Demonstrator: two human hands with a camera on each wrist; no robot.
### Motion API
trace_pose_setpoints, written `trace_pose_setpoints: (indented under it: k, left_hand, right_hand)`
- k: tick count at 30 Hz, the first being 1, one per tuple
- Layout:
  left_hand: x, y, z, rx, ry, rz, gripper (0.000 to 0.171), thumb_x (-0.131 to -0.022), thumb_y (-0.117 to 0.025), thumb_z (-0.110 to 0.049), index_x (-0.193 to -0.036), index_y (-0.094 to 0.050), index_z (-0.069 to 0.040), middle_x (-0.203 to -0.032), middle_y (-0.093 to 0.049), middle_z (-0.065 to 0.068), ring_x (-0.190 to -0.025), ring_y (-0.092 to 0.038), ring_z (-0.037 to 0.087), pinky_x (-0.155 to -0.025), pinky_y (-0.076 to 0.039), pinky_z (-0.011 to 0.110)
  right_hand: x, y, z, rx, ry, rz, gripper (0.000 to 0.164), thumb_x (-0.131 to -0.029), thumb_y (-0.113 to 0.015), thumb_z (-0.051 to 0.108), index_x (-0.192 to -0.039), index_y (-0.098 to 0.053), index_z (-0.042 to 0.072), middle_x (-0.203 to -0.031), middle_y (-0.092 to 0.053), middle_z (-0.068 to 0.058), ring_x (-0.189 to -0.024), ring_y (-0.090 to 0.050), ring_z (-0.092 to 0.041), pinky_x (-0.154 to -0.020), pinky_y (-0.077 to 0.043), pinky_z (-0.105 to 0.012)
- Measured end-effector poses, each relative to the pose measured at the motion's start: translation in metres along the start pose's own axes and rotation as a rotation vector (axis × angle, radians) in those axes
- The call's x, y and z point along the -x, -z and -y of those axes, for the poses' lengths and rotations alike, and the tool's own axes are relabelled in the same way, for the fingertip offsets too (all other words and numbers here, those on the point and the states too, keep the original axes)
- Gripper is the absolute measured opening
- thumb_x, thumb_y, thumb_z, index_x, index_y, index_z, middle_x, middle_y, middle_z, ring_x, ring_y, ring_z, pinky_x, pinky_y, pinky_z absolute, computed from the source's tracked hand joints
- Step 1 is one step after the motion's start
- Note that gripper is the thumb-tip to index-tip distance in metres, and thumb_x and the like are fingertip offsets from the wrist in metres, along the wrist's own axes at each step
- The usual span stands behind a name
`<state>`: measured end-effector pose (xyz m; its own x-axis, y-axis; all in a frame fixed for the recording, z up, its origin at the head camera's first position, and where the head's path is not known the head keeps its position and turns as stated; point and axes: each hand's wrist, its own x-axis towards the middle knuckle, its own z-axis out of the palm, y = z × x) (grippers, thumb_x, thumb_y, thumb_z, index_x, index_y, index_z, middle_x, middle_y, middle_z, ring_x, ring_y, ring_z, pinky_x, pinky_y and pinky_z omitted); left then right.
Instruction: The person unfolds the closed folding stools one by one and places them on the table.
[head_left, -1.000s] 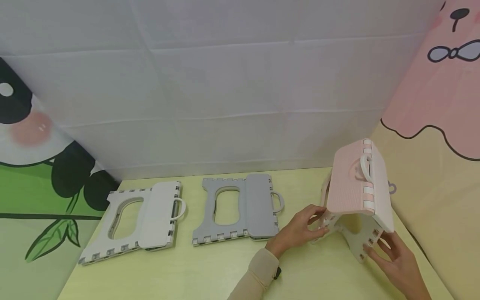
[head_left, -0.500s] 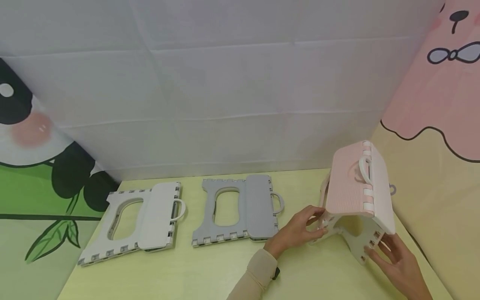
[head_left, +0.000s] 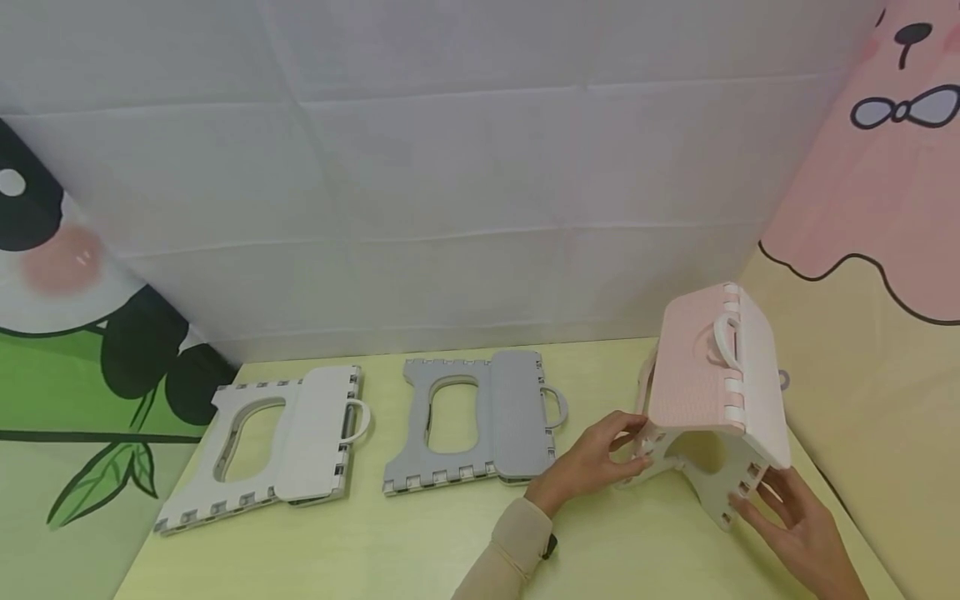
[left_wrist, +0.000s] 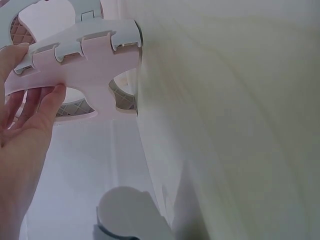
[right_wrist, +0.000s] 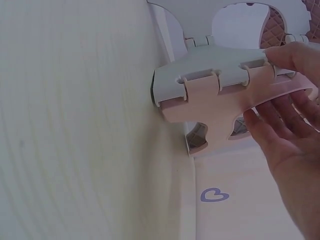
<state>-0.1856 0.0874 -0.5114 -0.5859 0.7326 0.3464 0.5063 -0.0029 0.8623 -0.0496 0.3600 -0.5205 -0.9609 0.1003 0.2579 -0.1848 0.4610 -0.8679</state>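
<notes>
A pink and white folding step stool (head_left: 686,362) stands partly unfolded at the right of the table in the head view. Its top is creased along the middle, with a white carry loop (head_left: 726,340) at the fold. The left hand (head_left: 588,458) grips the stool's left leg panel, thumb on one side and fingers on the other. Opposite, the right hand (head_left: 806,533) holds the right leg panel the same way. Both wrist views show the hinged leg panel (left_wrist: 75,67) between thumb and fingers. The far side of the stool is hidden.
Left of the stool a grey folding stool (head_left: 521,417) lies flat on the yellow-green table (head_left: 420,542). A white folding stool (head_left: 311,437) lies flat farther left. A pale cloth wall (head_left: 450,208) rises behind, with printed cloths at both sides.
</notes>
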Motion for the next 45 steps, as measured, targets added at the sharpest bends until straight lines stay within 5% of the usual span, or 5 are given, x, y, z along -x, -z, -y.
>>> trace_pose_setpoints:
  k: [12, 16, 20, 32, 45]
  left_hand:
    - [0.001, 0.004, -0.013, 0.051, 0.037, 0.015, 0.049, -0.095, -0.066, 0.010, -0.139, -0.045, 0.011, -0.137, -0.051, 0.027, -0.131, -0.053, 0.037, -0.113, -0.042, 0.033]
    - [0.002, 0.007, -0.018, 0.003, 0.029, 0.012, 0.047, -0.096, -0.067, 0.007, -0.138, -0.047, 0.010, -0.135, -0.053, 0.023, -0.130, -0.055, 0.024, -0.111, -0.043, 0.028]
    - [0.002, 0.002, 0.001, -0.031, 0.009, 0.006, 0.047, -0.098, -0.068, 0.000, -0.140, -0.047, 0.005, -0.136, -0.053, 0.016, -0.130, -0.053, 0.010, -0.109, -0.042, 0.021]
    - [0.001, 0.005, 0.002, 0.021, 0.026, 0.017, 0.047, -0.098, -0.068, 0.001, -0.140, -0.048, 0.004, -0.137, -0.053, 0.018, -0.130, -0.055, 0.025, -0.111, -0.042, 0.026]
    - [0.003, 0.007, 0.004, -0.026, -0.004, 0.020, 0.049, -0.098, -0.068, 0.000, -0.141, -0.047, 0.005, -0.133, -0.054, 0.017, -0.128, -0.054, 0.012, -0.110, -0.043, 0.023]
  right_hand:
    - [0.000, 0.003, 0.000, 0.008, -0.017, 0.017, 0.085, -0.092, -0.073, -0.006, -0.162, -0.031, 0.014, -0.144, -0.043, 0.026, -0.121, -0.046, 0.018, -0.089, -0.052, -0.011]
    - [0.000, 0.005, 0.000, -0.010, -0.014, 0.033, 0.086, -0.092, -0.072, -0.008, -0.163, -0.029, 0.014, -0.145, -0.042, 0.026, -0.122, -0.046, 0.018, -0.089, -0.052, -0.011]
    - [0.000, 0.006, 0.000, -0.028, -0.026, 0.044, 0.086, -0.092, -0.072, -0.008, -0.163, -0.028, 0.014, -0.144, -0.042, 0.027, -0.121, -0.046, 0.019, -0.088, -0.052, -0.011]
    - [0.000, 0.008, 0.001, -0.037, -0.017, 0.048, 0.084, -0.092, -0.072, -0.009, -0.162, -0.030, 0.013, -0.142, -0.044, 0.027, -0.121, -0.047, 0.018, -0.088, -0.052, -0.012]
    - [0.000, 0.009, 0.001, -0.017, -0.008, 0.058, 0.084, -0.092, -0.072, -0.009, -0.162, -0.030, 0.012, -0.140, -0.046, 0.027, -0.121, -0.048, 0.016, -0.086, -0.054, -0.014]
